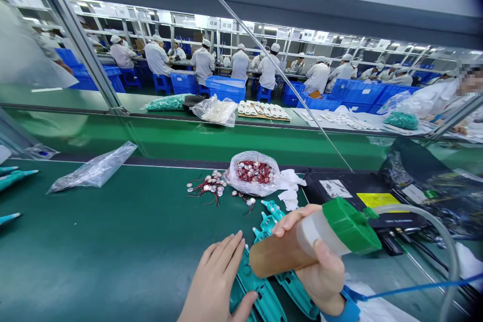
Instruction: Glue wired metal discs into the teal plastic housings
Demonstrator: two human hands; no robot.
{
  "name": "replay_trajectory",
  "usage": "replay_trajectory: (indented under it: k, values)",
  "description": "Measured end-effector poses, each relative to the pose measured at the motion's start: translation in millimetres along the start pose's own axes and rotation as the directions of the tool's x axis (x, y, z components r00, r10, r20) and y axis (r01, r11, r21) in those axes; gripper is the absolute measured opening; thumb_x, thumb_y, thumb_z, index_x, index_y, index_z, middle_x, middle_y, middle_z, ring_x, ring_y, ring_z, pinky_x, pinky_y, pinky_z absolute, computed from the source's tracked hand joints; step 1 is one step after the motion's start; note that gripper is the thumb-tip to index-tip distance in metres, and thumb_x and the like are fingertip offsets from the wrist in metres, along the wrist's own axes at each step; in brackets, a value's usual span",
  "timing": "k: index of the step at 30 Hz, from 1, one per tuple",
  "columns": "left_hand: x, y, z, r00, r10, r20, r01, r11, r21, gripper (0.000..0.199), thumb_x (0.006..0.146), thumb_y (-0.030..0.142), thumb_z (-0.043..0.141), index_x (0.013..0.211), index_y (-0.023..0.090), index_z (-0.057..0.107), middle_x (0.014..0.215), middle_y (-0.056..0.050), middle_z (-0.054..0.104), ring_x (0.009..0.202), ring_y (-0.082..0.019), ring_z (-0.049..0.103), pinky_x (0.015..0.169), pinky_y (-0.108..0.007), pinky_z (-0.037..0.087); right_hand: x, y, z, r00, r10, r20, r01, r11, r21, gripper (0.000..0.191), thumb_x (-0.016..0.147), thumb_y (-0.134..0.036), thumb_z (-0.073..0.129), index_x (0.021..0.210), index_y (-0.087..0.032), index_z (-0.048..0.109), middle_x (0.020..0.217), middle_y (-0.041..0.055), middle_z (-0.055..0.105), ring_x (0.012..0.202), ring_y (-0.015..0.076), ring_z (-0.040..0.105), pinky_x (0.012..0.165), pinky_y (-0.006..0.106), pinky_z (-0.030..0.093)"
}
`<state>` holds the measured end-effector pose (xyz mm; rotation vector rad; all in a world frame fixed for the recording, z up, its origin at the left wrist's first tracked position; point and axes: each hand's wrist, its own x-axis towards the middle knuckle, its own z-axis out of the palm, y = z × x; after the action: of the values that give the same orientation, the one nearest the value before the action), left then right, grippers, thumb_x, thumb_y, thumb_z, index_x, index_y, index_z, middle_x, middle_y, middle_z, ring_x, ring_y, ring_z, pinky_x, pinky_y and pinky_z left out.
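Note:
My right hand point(324, 276), with a blue band at the wrist, grips a squeeze bottle point(281, 251) holding brownish contents. The bottle is tilted, its green cap point(350, 226) up to the right and its brown end low over several teal plastic shells point(260, 287). A clear hose runs from the cap. Fingers stretched out, my left hand point(221, 282) lies at the left edge of the shells, thumb over one of them; whether it presses on it I cannot tell. Behind the shells sit a plastic bag point(254, 173) of small round discs with red wires and a loose pile point(209, 186) of them.
A clear plastic bag point(94, 168) lies at left, near teal pointed parts point(17, 179) at the edge. A black box point(339, 196) with a yellow label and dark bags stand at right. Beyond a green ledge point(181, 136), people in white work among blue crates point(226, 88).

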<state>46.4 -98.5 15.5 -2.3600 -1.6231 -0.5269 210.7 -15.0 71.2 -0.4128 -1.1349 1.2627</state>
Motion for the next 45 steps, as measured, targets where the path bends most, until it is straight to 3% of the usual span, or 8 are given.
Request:
replay_trajectory:
  k: [13,22,45]
  values:
    - [1.9,0.0,0.0,0.999,0.006,-0.033,-0.006,1.000,-0.005,0.063,0.075,0.039,0.064,0.129,0.009,0.051,0.132,-0.015,0.058,0.111,-0.030,0.062,0.085,-0.039,0.055,-0.1,1.3,2.0,0.997,-0.004,-0.071,0.007,0.999,0.043,0.025,0.075,-0.046,0.061,0.087,-0.025,0.056,0.064,0.0005,0.063,0.051,0.0202,0.058,0.050,0.036,0.050]
    - [-0.7,3.5,-3.6,0.998,-0.055,-0.011,0.054,0.996,-0.071,0.063,0.079,0.039,0.063,0.134,0.014,0.047,0.134,-0.013,0.057,0.113,-0.030,0.061,0.085,-0.039,0.055,0.7,2.8,2.0,0.994,-0.035,-0.100,0.036,0.999,0.014,0.023,0.076,-0.045,0.060,0.088,-0.025,0.058,0.066,-0.0004,0.064,0.055,0.0192,0.060,0.053,0.034,0.051]
    - [0.7,3.1,-3.2,1.000,0.000,-0.015,0.000,1.000,-0.006,0.062,0.079,0.040,0.063,0.130,0.008,0.049,0.133,-0.015,0.057,0.112,-0.030,0.062,0.083,-0.040,0.056,1.5,1.5,2.6,0.996,-0.031,-0.083,0.033,0.999,0.021,0.023,0.078,-0.044,0.060,0.090,-0.024,0.058,0.067,0.0006,0.063,0.056,0.0195,0.060,0.053,0.035,0.052]
